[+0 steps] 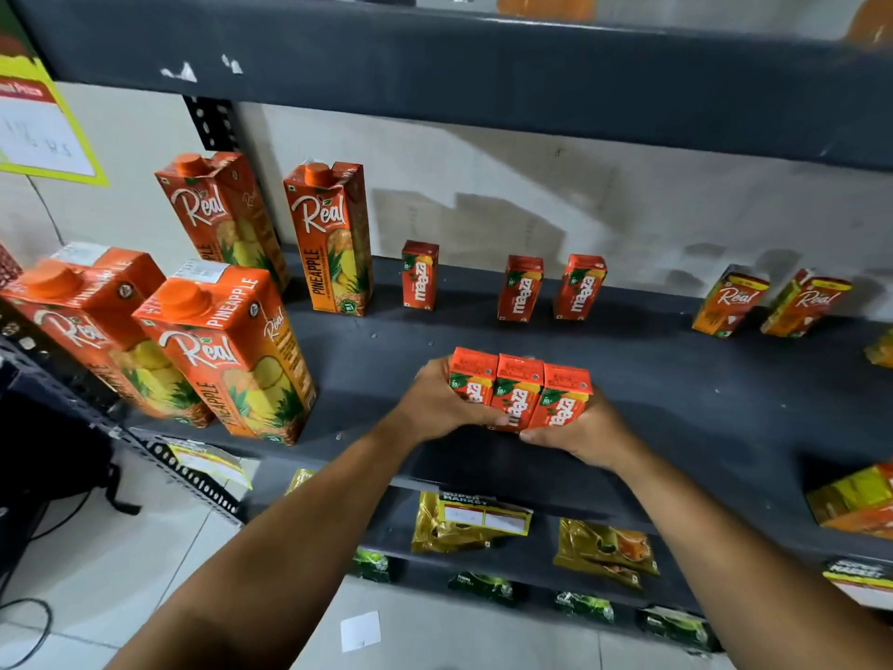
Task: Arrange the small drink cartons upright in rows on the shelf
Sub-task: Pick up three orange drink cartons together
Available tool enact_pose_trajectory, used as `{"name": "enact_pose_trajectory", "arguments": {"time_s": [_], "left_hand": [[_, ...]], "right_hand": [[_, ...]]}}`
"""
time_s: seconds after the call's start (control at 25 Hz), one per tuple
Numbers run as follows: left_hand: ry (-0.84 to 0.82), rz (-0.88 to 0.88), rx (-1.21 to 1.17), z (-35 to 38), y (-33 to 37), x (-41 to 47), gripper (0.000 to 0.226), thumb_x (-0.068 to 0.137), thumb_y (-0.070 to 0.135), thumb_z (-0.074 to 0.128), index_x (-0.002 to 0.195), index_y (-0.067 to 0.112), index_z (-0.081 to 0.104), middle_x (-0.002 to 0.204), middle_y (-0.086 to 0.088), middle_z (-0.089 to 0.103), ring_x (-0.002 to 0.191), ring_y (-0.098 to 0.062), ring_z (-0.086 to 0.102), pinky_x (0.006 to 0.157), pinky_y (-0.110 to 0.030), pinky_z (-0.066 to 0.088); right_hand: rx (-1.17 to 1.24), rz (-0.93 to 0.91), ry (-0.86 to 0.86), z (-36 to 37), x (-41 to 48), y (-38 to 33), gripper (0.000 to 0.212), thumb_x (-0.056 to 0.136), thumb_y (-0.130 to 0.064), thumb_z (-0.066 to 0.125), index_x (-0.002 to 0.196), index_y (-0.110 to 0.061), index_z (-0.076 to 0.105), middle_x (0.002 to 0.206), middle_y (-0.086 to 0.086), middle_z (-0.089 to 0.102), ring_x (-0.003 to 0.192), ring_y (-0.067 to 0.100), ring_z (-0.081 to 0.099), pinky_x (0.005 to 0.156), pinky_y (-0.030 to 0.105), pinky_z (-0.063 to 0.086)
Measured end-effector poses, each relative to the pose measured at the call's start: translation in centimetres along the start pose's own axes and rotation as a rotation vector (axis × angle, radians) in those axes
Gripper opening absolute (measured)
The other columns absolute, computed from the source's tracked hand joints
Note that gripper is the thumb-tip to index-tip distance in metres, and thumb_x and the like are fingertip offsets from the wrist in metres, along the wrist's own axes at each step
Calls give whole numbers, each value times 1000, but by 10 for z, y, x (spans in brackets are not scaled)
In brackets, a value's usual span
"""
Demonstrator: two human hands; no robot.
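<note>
Three small red Maaza cartons [519, 391] stand upright side by side near the front of the dark shelf [700, 394]. My left hand [435, 403] presses on the left carton and my right hand [584, 427] on the right one, squeezing the row together. Further back, one small Maaza carton [420, 275] stands alone, and a pair of Maaza cartons [553, 288] stands to its right near the wall. Two small Real cartons [770, 302] stand at the back right.
Tall Real pineapple cartons [232, 350] fill the shelf's left side, front and back. More orange and yellow cartons [855, 500] sit at the right edge. An upper shelf [483, 70] hangs overhead. Gold snack packets [468, 522] lie on the lower shelf.
</note>
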State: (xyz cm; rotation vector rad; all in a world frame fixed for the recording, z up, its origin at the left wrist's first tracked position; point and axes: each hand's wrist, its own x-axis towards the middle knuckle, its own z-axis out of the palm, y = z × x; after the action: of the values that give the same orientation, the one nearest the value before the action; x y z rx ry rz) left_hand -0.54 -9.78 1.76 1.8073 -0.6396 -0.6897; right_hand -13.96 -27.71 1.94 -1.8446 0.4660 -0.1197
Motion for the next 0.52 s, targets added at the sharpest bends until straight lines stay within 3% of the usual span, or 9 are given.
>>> {"name": "enact_pose_trajectory", "arguments": {"time_s": [0.08, 0.16, 0.28, 0.36, 0.52], "left_hand": [[0, 8, -10, 6, -2, -19, 58, 56, 16, 95, 107, 13, 69, 100, 0, 76, 94, -10, 72, 85, -30, 57], [24, -15, -5, 8, -5, -36, 58, 54, 19, 96, 105, 17, 69, 96, 4, 76, 90, -5, 71, 78, -20, 56], [-13, -45, 53, 5, -13, -47, 68, 47, 25, 98, 107, 23, 66, 96, 7, 76, 91, -3, 71, 84, -28, 56], [-29, -68, 105, 2, -13, -48, 68, 48, 21, 98, 107, 23, 65, 96, 8, 75, 90, -2, 70, 85, -28, 56], [-2, -78, 120, 4, -12, -49, 65, 50, 18, 97, 106, 24, 64, 94, 10, 74, 86, 2, 69, 75, -16, 51]], "right_hand": [[28, -11, -9, 6, -11, 6, 74, 32, -40, 96, 99, -42, 64, 102, 5, 75, 97, 22, 71, 85, 46, 56], [-3, -28, -9, 10, -21, 8, 74, 38, -24, 97, 102, -37, 61, 100, 4, 74, 96, 19, 71, 85, 46, 57], [-87, 14, 10, 13, -35, 6, 69, 50, -1, 92, 99, -34, 58, 96, -4, 72, 88, 6, 70, 85, 41, 57], [-129, 38, 18, 14, -39, 5, 66, 50, -5, 93, 98, -35, 59, 94, -7, 72, 84, 1, 69, 81, 35, 57], [-133, 36, 25, 14, -40, 4, 66, 49, -7, 94, 98, -34, 60, 93, -9, 73, 83, -1, 69, 78, 29, 56]]}}
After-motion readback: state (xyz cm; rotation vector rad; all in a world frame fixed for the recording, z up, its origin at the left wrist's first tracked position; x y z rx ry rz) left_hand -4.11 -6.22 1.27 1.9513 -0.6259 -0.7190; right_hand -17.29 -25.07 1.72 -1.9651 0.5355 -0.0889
